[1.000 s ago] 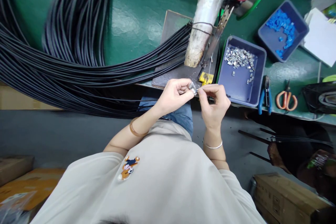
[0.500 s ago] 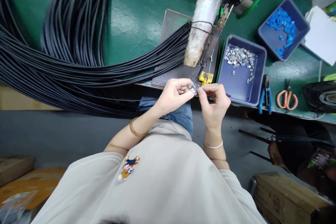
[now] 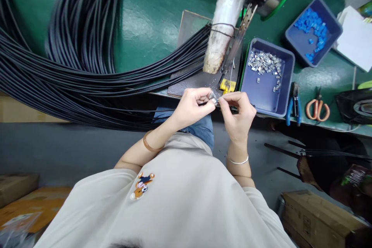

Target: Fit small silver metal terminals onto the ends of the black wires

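Observation:
My left hand and my right hand meet at the near edge of the green bench, fingertips almost touching. Between them sits a small silvery metal clip; the left hand pinches it, and the right thumb and forefinger are pinched at its right side. A thin black cable runs from the left hand toward the big bundle. Just behind the fingers lies a dark work plate with a small yellow fixture.
A thick bundle of black cables sweeps across the left of the bench. A blue tray of metal clips stands right of the hands, another with blue parts farther back. Blue pliers and orange scissors lie at right.
Both hands stay at the same spot; the right hand's fingers have shifted slightly against the clip. Nothing else has moved.

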The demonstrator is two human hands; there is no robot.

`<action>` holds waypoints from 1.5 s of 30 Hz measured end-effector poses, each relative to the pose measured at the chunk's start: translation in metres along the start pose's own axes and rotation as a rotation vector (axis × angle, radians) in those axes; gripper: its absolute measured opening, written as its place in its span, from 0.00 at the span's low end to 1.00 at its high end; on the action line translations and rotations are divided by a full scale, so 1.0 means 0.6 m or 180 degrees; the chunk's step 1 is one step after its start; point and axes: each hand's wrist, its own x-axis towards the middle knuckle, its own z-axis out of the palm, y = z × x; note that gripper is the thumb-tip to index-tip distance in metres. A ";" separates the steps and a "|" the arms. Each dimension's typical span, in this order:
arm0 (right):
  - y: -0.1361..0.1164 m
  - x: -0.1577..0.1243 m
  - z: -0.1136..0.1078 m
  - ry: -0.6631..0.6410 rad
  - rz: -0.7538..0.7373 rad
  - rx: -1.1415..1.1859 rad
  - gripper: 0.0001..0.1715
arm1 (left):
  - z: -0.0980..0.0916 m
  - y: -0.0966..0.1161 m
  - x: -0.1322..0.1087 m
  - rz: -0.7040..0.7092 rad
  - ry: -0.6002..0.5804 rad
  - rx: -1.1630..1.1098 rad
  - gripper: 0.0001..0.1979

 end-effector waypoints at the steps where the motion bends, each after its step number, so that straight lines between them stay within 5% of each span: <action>1: 0.000 0.000 0.000 0.0001 -0.0009 0.0017 0.04 | 0.000 -0.001 -0.001 0.0063 0.0038 0.0081 0.10; 16: -0.002 -0.001 -0.003 -0.0074 0.0153 0.0040 0.03 | 0.002 -0.001 -0.008 -0.0046 0.0212 -0.0092 0.07; 22: -0.008 -0.004 -0.015 0.0074 -0.0554 -0.0426 0.06 | -0.006 0.001 -0.011 -0.0293 -0.0019 -0.0424 0.08; 32: -0.008 -0.003 -0.007 -0.0651 -0.0748 -0.0864 0.03 | -0.006 -0.005 -0.014 -0.0158 -0.0026 -0.0193 0.08; 39: -0.002 -0.013 0.001 0.0262 -0.0062 -0.0379 0.01 | -0.003 0.001 -0.011 -0.0127 0.0054 -0.0139 0.08; 45: -0.006 -0.009 0.005 0.0047 -0.0102 -0.0349 0.02 | -0.003 0.000 -0.008 0.0002 0.0081 -0.0141 0.07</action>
